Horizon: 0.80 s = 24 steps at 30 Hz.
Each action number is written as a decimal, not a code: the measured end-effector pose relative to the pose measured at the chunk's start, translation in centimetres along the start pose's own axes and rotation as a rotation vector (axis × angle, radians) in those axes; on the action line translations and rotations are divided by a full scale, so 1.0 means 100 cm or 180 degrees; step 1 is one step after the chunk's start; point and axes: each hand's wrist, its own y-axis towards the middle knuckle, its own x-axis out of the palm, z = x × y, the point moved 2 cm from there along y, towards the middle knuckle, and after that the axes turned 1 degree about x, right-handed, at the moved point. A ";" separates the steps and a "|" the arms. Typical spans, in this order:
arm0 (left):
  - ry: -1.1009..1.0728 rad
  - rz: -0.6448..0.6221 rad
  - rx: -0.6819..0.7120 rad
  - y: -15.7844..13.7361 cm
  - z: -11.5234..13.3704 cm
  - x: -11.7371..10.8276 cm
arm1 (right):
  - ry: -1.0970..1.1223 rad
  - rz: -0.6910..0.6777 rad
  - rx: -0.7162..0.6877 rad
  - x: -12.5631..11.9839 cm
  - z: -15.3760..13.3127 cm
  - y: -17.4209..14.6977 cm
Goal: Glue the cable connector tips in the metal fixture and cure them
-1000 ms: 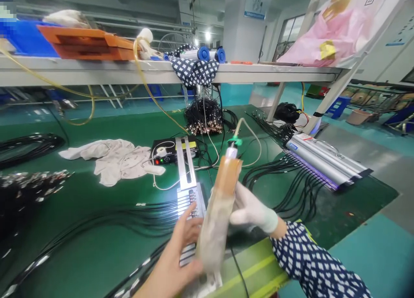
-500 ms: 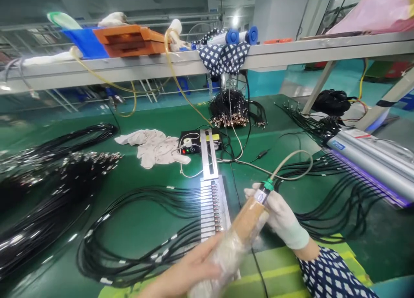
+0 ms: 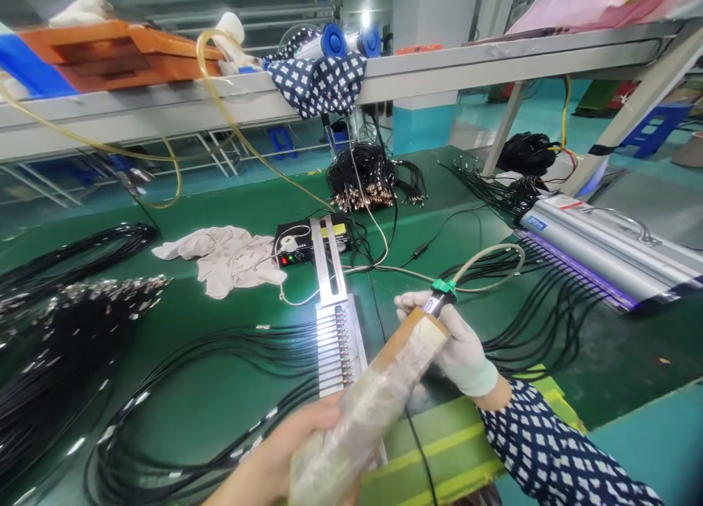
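Note:
My bare left hand (image 3: 307, 436) wraps round a long tube (image 3: 367, 411) covered in clear film, with a brown upper end, held at a slant. My white-gloved right hand (image 3: 458, 345) closes round a dark dispensing syringe (image 3: 433, 303) with a green cap (image 3: 444, 286) and a pale hose. The syringe meets the tube's upper end; whether its lower part is inside or behind it, I cannot tell. Beneath and left of the tube lies a lit metal fixture (image 3: 331, 337), where a row of black cable ends with metal tips is set side by side. Tube and hand hide its near end.
Looped black cables (image 3: 126, 425) spread left of the fixture. A black control box (image 3: 299, 246) and a crumpled whitish cloth (image 3: 222, 257) lie behind. At right, a silver lamp housing (image 3: 615, 250) glows purple over more cables. A shelf (image 3: 428, 74) crosses above the green table.
The view has swung right, shifting the scene left. The tube has turned, showing more wrapped film and less brown at its upper end. Both hands keep their hold.

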 end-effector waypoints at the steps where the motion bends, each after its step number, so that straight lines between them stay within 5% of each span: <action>1: 0.0060 0.0003 -0.0086 -0.002 0.002 0.000 | 0.0018 0.0102 -0.0044 -0.003 -0.002 0.001; 6: 0.0021 -0.0107 -0.0227 -0.006 -0.001 -0.009 | 0.0537 0.0739 -0.0304 -0.025 -0.018 0.007; 12: 0.0184 0.0120 -0.0213 0.002 -0.004 -0.011 | -0.0375 0.0161 0.0171 -0.036 -0.017 0.002; 16: 0.0696 0.0196 -0.0230 0.005 0.022 -0.005 | -0.0098 0.1555 -0.0631 -0.077 -0.052 0.009; 19: 0.1969 0.0943 0.0632 0.028 0.059 -0.005 | 0.0443 0.1611 -0.1053 -0.100 -0.070 0.013; 24: 0.4278 0.2046 0.2071 0.127 0.132 0.003 | 0.0290 0.1383 -0.0624 -0.095 -0.047 0.010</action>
